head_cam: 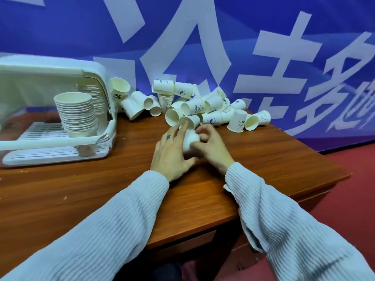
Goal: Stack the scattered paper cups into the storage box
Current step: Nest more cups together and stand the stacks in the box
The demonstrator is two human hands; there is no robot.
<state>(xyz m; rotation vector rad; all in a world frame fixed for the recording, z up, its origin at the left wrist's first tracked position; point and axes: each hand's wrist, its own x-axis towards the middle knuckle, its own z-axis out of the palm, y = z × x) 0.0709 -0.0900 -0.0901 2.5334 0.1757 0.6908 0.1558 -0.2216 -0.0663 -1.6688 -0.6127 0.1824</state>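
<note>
A white paper cup (190,141) is gripped between the left hand (172,151) and the right hand (211,146), fingers curled around it. Just behind both grips, a pile of cups (203,110) is seen on the table (263,159); to their left, a storage box (60,110) is seen.

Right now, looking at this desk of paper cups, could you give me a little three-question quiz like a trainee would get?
1. True or false: the storage box already holds a stack of cups.
2. Where does the scattered cup pile lie?
A. on the floor
B. at the wooden table's far edge, against the blue banner
C. inside the box
3. Fill in: the left hand and right hand together hold a white ____.

Key: 1 true; 2 B; 3 paper cup.
</note>
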